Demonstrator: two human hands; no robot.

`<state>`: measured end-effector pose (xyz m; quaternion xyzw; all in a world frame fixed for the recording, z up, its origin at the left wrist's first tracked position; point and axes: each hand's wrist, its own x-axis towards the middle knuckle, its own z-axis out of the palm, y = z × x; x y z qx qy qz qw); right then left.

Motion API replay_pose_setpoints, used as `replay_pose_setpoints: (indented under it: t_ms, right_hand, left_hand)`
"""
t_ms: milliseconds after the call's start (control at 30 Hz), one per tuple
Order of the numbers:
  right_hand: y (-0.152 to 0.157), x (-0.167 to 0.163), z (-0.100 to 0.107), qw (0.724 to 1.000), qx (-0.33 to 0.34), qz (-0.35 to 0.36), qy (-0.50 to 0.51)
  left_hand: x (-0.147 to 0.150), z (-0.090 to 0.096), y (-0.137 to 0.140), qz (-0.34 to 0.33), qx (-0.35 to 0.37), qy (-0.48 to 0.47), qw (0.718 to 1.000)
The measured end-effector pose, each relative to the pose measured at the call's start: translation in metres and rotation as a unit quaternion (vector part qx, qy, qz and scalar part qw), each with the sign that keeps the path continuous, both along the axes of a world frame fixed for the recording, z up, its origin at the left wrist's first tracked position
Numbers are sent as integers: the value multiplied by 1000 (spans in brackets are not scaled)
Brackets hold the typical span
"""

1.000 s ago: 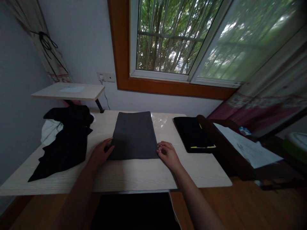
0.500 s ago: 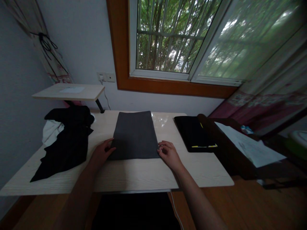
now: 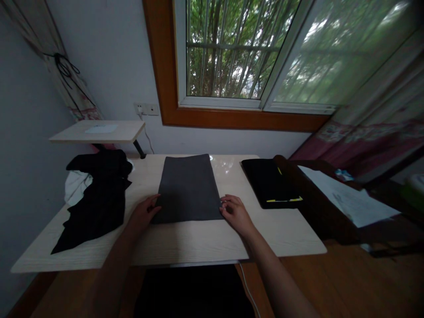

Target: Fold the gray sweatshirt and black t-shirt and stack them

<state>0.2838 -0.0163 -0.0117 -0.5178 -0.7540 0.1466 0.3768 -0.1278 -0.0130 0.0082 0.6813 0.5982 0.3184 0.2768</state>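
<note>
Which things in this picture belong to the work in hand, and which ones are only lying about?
Apparently in use:
- flat grey cloth, left hand and right hand at its sides

Apparently lying about:
- black cloth heap
- white cloth
- black item with yellow marks

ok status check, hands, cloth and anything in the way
Left hand, right hand at opposite edges of grey cloth. Cloth flat on table. Black fabric left, apart from it.
</note>
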Motion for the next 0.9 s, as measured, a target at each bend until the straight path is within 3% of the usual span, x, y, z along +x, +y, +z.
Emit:
replay_pose_setpoints:
  t_ms: [600,900]
  right_hand:
    - [-19,-5,5,1000,-9,-1,12]
    - [-38,-5,12,999,-34,7,4]
  left_hand:
    - [-8,1,-9,-15,-35,-9,999]
    - [-8,1,-35,10,-54,13,998]
